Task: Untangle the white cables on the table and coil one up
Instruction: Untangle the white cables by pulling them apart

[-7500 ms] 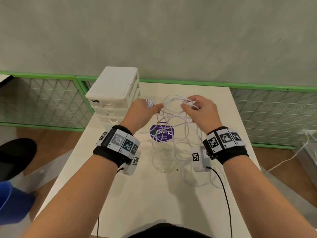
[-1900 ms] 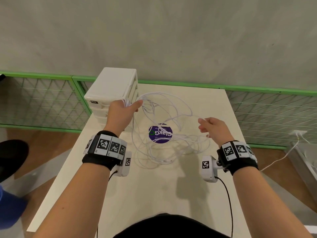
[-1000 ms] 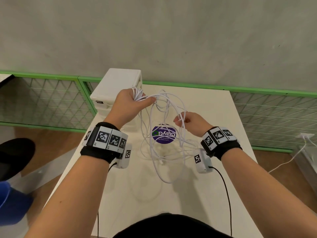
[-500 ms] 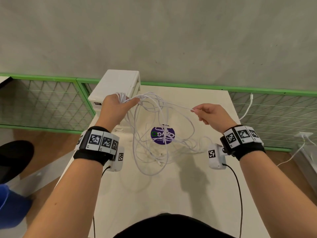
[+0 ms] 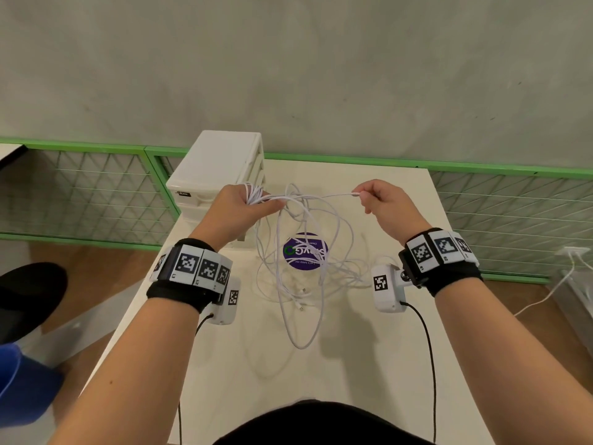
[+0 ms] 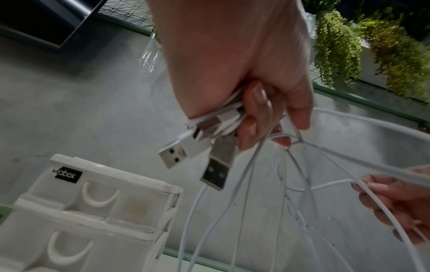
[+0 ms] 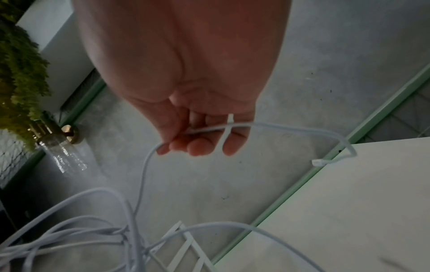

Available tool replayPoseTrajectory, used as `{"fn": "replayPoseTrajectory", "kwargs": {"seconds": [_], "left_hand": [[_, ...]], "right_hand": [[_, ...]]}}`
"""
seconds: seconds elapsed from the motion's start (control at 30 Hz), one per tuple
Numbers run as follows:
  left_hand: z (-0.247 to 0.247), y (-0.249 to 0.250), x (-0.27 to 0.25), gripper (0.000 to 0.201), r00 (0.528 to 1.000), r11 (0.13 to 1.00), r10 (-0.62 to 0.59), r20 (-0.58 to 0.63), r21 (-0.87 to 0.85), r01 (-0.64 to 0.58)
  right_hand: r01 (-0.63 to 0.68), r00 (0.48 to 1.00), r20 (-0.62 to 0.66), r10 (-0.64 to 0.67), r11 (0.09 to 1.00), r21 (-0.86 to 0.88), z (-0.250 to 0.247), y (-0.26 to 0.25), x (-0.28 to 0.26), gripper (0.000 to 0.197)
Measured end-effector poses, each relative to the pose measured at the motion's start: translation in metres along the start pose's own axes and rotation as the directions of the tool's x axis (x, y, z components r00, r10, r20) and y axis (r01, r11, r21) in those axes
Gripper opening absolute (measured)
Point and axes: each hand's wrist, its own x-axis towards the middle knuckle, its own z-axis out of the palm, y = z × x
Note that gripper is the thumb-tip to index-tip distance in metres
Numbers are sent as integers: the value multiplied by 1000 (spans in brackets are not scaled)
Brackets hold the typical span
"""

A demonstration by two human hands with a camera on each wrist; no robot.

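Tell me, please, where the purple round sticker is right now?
In the head view, the purple round sticker lies flat on the table between the two hands, beneath the white cables and right of the white drawer box.

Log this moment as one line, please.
left hand: grips bundled white cables and USB plugs | right hand: pinches one strand pulled sideways | tangle: loops hang to table | coil: not started

a grey concrete wall (image 5: 288, 75) rises behind a green-framed mesh fence (image 5: 80, 191); brown wooden floor (image 5: 96, 268) lies below, with hanging green plants (image 6: 372, 46) nearby.
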Motion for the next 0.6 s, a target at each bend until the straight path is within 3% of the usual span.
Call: {"fn": "replayPoseTrajectory", "kwargs": {"seconds": [0.1,0.23,0.5,0.6], "left_hand": [[-1,-1,-4,23,1000,999,2,4,-52,-2],[2,-1,-7,20,999,999,22,48,-39,-20],[5,1,-9,6,997,999,12,73,-38,-9],[7,0,-9,15,993,1000,0,115,-20,3]], "right_hand": [[-96,988,127,91,995,38,1,0,-4,21],[-75,959,265,98,993,-95,17,0,-14,20],[5,985,172,-10,1000,29,29,2,-14,27],[54,994,89,-57,998,33,28,1,-12,25]]}}
